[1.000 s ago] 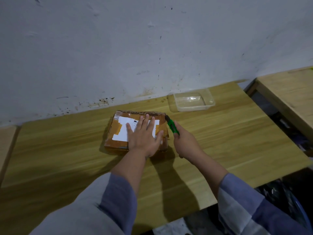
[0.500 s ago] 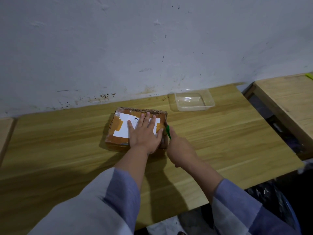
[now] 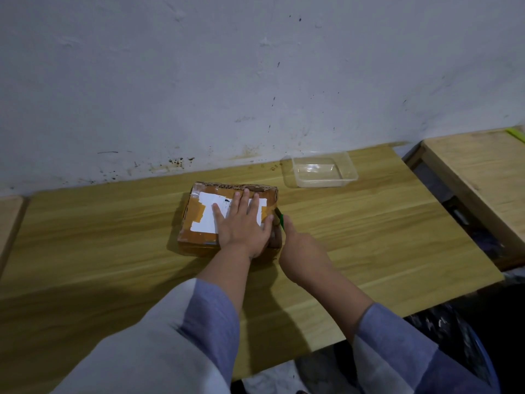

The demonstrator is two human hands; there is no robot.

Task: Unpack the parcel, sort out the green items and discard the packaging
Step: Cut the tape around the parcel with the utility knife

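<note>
Parcel (image 3: pixel 224 217) lies near the bench's (image 3: pixel 369 237) back edge; left hand (image 3: pixel 244 227) presses flat on it, right hand (image 3: pixel 302 251) grasps a green cutter (image 3: pixel 280 220) at its right side.

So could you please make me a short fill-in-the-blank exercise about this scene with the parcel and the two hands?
1. The left hand presses flat on the ____ of the brown taped cardboard parcel.
2. The right hand grips a cutter with a ____ handle at the parcel's right side.
3. The clear plastic rectangular tray near the wall is ____.

Missing words: top; green; empty
</note>
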